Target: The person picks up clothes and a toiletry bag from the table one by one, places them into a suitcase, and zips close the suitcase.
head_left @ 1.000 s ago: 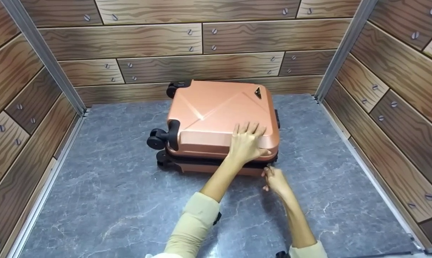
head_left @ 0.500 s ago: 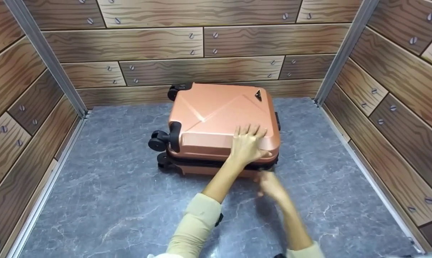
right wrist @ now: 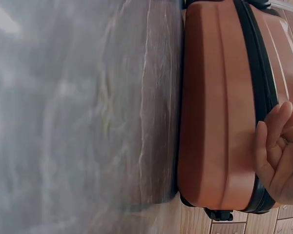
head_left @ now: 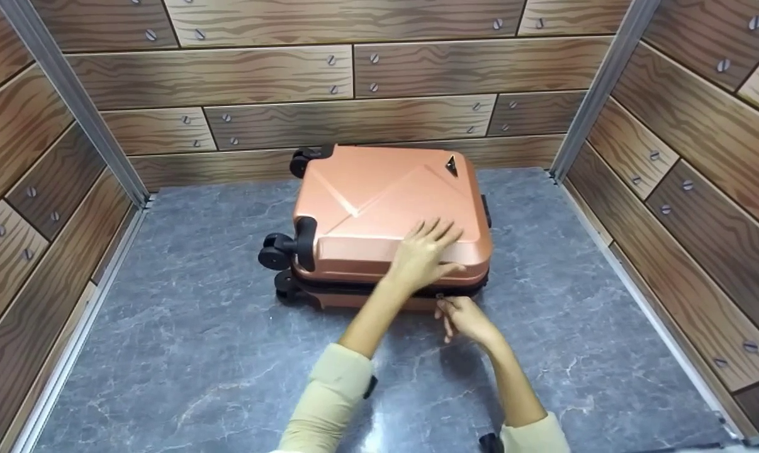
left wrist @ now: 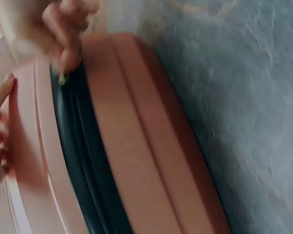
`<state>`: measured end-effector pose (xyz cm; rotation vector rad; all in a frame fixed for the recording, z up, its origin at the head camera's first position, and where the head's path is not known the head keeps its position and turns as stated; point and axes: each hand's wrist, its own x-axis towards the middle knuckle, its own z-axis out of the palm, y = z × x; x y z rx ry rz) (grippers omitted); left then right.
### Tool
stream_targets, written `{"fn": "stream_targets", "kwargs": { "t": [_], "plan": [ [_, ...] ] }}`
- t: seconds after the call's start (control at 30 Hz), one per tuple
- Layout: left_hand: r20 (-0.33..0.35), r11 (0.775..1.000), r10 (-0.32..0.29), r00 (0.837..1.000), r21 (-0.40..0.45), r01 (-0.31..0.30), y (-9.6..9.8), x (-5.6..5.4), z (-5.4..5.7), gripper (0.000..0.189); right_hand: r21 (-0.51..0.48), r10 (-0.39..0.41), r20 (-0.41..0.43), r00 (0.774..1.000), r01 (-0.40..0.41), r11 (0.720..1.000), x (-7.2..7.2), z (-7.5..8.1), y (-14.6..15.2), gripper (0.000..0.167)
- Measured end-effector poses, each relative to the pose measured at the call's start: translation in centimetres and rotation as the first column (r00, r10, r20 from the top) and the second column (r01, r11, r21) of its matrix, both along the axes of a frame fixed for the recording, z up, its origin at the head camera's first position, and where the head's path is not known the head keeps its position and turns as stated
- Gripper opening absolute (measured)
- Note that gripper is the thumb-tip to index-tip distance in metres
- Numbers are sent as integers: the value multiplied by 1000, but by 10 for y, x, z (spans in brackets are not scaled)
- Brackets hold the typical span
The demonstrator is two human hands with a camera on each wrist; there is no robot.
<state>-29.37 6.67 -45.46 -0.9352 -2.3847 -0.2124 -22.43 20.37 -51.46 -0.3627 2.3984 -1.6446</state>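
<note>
A rose-gold hard-shell suitcase (head_left: 379, 195) lies flat on the floor, its black wheels (head_left: 277, 251) pointing left. My left hand (head_left: 417, 258) rests with spread, straight fingers on the lid near the front right edge. Below it, my right hand (head_left: 467, 319) pinches a small metal zipper pull (left wrist: 62, 79) on the black zipper band (left wrist: 80, 141) along the front side. In the right wrist view, the right hand's fingers curl beside that band. The left wrist view shows the pull between thumb and finger, with bare band stretching away from it.
The grey marbled floor (head_left: 197, 352) surrounds the suitcase. Wood-patterned walls (head_left: 279, 75) enclose it at the back and both sides, with metal corner posts (head_left: 80, 100). A black handle (head_left: 486, 211) sits on the suitcase's right end.
My right hand has moved left along the suitcase's front side with the zipper pull, away from the right corner. The left hand has shifted slightly left on the lid. The suitcase stays in place.
</note>
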Motion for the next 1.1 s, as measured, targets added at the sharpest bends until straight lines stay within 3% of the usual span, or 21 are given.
{"fn": "stream_targets", "kwargs": {
  "t": [0.1, 0.27, 0.37, 0.5, 0.63, 0.87, 1.1],
  "plan": [
    [51, 1000, -5, 999, -26, 6, -22, -3, 2, 72, 18, -8, 11, 1000, 7, 1000, -1, -1, 2, 29],
    [53, 999, 32, 998, 5, -32, -71, -6, -4, 81, 22, -17, 15, 1000, 17, 1000, 2, 0, 3, 30],
    [6, 996, 74, 997, 44, -74, -100, -8, -9, 85, 21, -14, 9, 1000, 14, 1000, 5, 8, 2, 31],
    [-130, 986, 129, 983, 120, -113, -125, -9, -17, 87, 16, -1, 7, 1000, 1, 1000, 8, 15, 2, 30],
    [-223, 978, 137, 965, 182, -96, -130, -8, -23, 86, 34, -12, 12, 1000, 12, 999, 4, 4, 5, 31],
    [-266, 962, 177, 948, 250, -110, -120, -6, -29, 86, -31, -19, 36, 999, 20, 999, -4, -8, 12, 31],
    [-298, 925, 310, 903, 312, -215, -94, 5, -33, 84, -105, -66, 67, 996, 72, 992, -21, -9, 24, 31]
  ]
}}
